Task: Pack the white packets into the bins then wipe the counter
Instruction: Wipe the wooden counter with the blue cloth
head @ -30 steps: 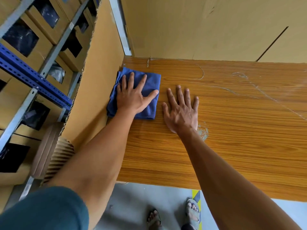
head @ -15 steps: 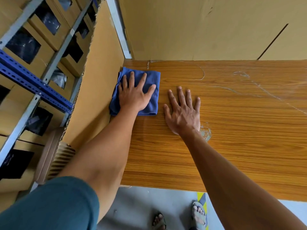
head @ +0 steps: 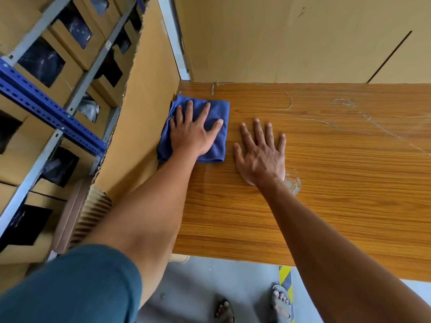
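- Head camera, looking down: nearest the viewer, two feet in open sandals (head: pixel 281 304) stand on a grey floor (head: pixel 198 287), next to a strip of yellow and dark floor tape (head: pixel 285 275).
- At bottom left, a teal sleeve (head: pixel 70 287) covers the upper left arm; both bare forearms reach forward over a wood-grain counter (head: pixel 349 194).
- On the counter, the right hand (head: pixel 261 155) lies palm down with fingers straight and spread, holding nothing, touching bare wood just right of the cloth.
- A pale scuffed patch (head: pixel 292 181) marks the counter beside the right wrist.
- The left hand (head: pixel 193 134) presses flat on a folded blue cloth (head: pixel 217 145), fingers straight and spread, not curled around it.
- The cloth sits in the counter's far left corner, its left edge against an upright cardboard panel (head: pixel 140 113).
- Faint whitish streaks (head: pixel 363 117) cross the far right of the counter.
- A plain cardboard wall (head: pixel 279 38) rises behind the counter.
- To the left, a metal rack with a blue perforated beam (head: pixel 46 106) holds rows of cardboard bins (head: pixel 67 78) with open fronts.
- Inside the bins are dark, shiny wrapped items (head: pixel 42 61); one bin (head: pixel 102 103) holds something pale (head: pixel 88 108). What they are cannot be told.
- No white packets can be made out clearly.
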The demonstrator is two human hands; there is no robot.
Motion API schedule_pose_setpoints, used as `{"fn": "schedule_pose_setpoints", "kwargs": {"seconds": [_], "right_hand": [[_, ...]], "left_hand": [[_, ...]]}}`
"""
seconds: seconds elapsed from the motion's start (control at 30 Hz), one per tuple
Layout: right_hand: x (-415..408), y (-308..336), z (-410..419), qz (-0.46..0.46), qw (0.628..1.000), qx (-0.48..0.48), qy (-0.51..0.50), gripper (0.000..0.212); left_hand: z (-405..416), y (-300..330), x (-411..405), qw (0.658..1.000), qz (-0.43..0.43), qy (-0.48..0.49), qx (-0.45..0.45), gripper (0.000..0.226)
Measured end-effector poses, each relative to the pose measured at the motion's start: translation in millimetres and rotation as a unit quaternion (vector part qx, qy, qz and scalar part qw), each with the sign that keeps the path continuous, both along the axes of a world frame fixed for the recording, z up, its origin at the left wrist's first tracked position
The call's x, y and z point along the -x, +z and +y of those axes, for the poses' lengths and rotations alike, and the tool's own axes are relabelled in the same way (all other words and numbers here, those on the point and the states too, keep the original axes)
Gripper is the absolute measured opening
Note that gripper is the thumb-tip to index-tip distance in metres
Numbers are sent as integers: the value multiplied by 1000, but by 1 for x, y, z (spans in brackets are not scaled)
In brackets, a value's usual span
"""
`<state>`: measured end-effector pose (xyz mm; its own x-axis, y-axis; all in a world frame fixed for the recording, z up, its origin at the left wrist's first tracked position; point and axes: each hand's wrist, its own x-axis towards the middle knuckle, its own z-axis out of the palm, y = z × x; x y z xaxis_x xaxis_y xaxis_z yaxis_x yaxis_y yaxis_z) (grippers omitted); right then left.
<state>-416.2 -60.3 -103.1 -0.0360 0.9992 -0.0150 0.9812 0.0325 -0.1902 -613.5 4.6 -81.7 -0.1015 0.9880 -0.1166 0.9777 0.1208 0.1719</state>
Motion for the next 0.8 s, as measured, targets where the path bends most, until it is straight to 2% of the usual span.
{"fn": "schedule_pose_setpoints", "kwargs": {"seconds": [0.13, 0.37, 0.47, 0.57, 0.67, 0.8], "right_hand": [[-2, 1, -3, 1, 1000, 4, 1, 71], [7, 12, -58, 25, 1000, 17, -4, 72], [16, 13, -89, 34, 999, 22, -6, 72], [19, 14, -97, 25, 999, 27, -12, 72], [19, 12, -91, 18, 999, 25, -15, 71], [18, 7, -92, 17, 1000, 12, -13, 71]], "left_hand": [[-14, 0, 2, 1000, 1, -12, 4, 85], [-194, -14, 19, 996, 20, -50, -67, 76], [-223, -14, 25, 996, 30, -53, -66, 75], [-203, -13, 22, 997, 29, -47, -60, 74], [-149, -10, 20, 997, 24, -43, -63, 76], [-78, -1, 12, 1000, 13, -22, -14, 80]]}}
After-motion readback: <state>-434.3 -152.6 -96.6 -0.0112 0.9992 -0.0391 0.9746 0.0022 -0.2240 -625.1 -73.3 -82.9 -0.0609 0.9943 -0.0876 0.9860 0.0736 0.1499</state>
